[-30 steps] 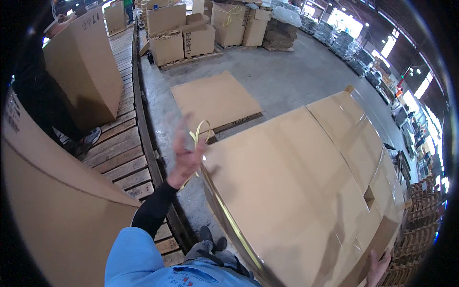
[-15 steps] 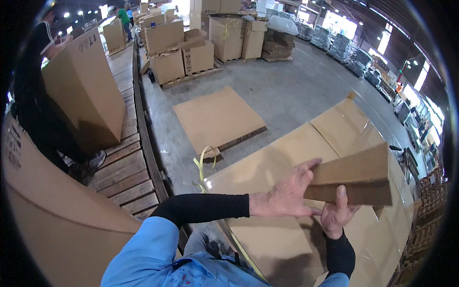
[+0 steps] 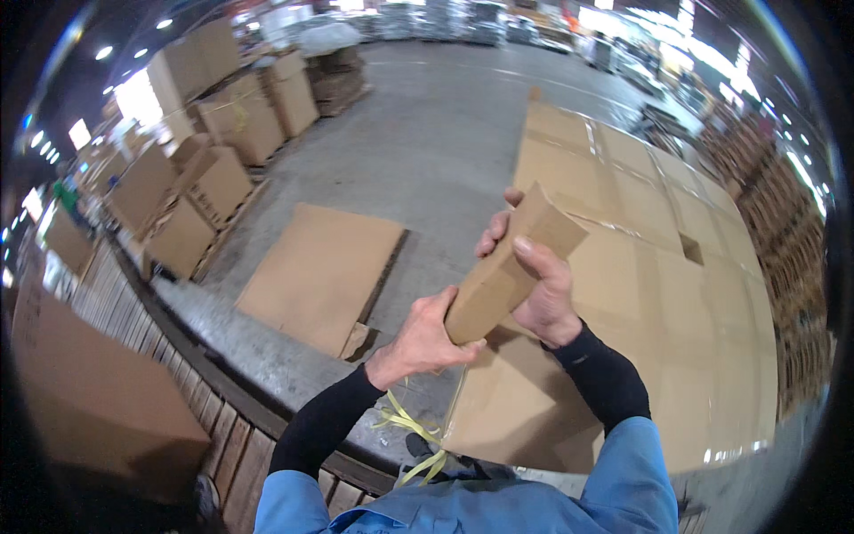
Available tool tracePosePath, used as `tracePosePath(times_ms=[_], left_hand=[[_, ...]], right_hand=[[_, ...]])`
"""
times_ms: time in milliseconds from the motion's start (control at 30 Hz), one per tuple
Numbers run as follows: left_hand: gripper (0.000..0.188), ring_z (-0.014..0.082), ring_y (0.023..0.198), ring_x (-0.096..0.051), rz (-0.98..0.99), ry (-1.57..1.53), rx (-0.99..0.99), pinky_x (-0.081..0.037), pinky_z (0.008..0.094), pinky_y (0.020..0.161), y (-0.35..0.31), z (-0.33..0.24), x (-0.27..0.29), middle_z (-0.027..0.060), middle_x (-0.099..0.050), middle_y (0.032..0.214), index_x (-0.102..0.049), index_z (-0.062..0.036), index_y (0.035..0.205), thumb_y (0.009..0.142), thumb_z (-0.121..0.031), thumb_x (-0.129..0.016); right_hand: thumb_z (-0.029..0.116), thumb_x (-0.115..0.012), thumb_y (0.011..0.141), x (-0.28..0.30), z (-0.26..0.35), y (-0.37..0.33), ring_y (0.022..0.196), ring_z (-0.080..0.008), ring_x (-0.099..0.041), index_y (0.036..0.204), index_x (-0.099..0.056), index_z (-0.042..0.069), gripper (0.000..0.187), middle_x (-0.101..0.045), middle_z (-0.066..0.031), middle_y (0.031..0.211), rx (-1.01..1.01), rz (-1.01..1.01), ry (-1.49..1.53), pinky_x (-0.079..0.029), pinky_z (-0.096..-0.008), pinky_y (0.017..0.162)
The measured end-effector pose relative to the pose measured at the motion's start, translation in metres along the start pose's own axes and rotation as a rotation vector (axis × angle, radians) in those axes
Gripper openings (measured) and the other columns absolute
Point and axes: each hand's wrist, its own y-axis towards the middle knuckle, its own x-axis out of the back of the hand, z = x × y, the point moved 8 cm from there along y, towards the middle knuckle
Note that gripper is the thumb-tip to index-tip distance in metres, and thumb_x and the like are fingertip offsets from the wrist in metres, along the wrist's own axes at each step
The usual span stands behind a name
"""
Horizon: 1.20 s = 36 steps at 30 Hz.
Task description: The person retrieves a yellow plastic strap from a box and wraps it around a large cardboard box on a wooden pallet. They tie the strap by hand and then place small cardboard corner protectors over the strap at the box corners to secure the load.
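Note:
A folded strip of brown cardboard (image 3: 498,280) is held in front of me, tilted, with its near end lower left. My left hand (image 3: 422,329) grips that near end, the thumb underneath it. My right hand (image 3: 544,289) wraps round the upper part, its thumb on the near side and fingertips showing past the far edge. Below and to the right lies a broad stack of taped cardboard cartons (image 3: 667,338), with a small rectangular gap (image 3: 691,249) in its top. Yellow strapping (image 3: 411,423) hangs loose at the stack's near left corner.
A cardboard-topped pallet (image 3: 320,267) lies on the grey floor ahead left. A slatted wooden conveyor (image 3: 233,449) runs along the left, carrying a large carton (image 3: 98,383). Open boxes (image 3: 209,187) stand on pallets at the far left. Wooden pallets (image 3: 769,258) are stacked at the right.
My view has swung to the right. The cardboard strip has turned from lying roughly sideways to a steeper slant, and my left hand has moved from beside it to grip its near end.

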Motion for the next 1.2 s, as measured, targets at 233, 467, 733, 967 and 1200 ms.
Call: tracePosePath(times_ms=[233, 467, 733, 967, 1200], left_hand=[[0.052, 0.0236, 0.101, -0.065, -0.007, -0.591, 0.255, -0.056, 0.0394, 0.078, 0.013, 0.118, -0.028, 0.0138, -0.067, 0.116, -0.057, 0.0027, 0.121, 0.092, -0.039, -0.067], [0.051, 0.0187, 0.096, -0.061, 0.243, -0.62, 0.773, -0.055, 0.0328, 0.067, -0.038, 0.201, -0.133, 0.0099, -0.063, 0.107, -0.055, 0.0023, 0.121, 0.099, -0.044, -0.056], [0.028, 0.012, 0.059, -0.059, 0.171, -0.789, 0.809, -0.053, 0.0291, 0.05, -0.039, 0.209, -0.131, 0.0039, -0.061, 0.075, -0.059, 0.0014, 0.108, 0.093, -0.019, -0.07], [0.032, 0.0113, 0.065, -0.062, 0.242, -0.943, 0.989, -0.054, 0.0288, 0.053, -0.038, 0.199, -0.129, 0.0041, -0.061, 0.078, -0.055, 0.0052, 0.112, 0.094, -0.018, -0.066], [0.012, 0.01, 0.065, -0.057, 0.151, -1.18, 1.06, -0.047, 0.026, 0.051, -0.03, 0.179, -0.12, 0.0012, -0.059, 0.082, -0.053, -0.0091, 0.104, 0.096, -0.016, -0.059]], right_hand=[[0.02, -0.059, 0.088, 0.055, 0.056, -0.02, 0.09, -0.0219, -0.054, 0.132, -0.042, 0.006, 0.049, -0.052, -0.009, 0.097, 0.34, -0.352, -0.211, -0.047, -0.0376, 0.086], [0.023, -0.057, 0.089, 0.059, 0.09, -0.022, 0.096, -0.0223, -0.05, 0.132, -0.041, 0.008, 0.048, -0.051, -0.0081, 0.1, 0.527, -0.298, -0.323, -0.041, -0.041, 0.093], [0.023, -0.063, 0.081, 0.064, 0.042, 0.021, 0.093, -0.0245, -0.055, 0.133, -0.041, 0.006, 0.06, -0.054, -0.0099, 0.099, 0.388, -0.323, -0.331, -0.044, -0.0417, 0.091], [0.024, -0.063, 0.078, 0.072, 0.041, 0.035, 0.1, -0.0281, -0.059, 0.137, -0.038, 0.002, 0.067, -0.057, -0.0127, 0.101, 0.341, -0.319, -0.419, -0.045, -0.0418, 0.092], [0.025, -0.068, 0.075, 0.059, 0.024, 0.02, 0.094, -0.0242, -0.058, 0.133, -0.04, 0.0, 0.069, -0.056, -0.0127, 0.098, 0.351, -0.376, -0.535, -0.046, -0.0393, 0.088]])
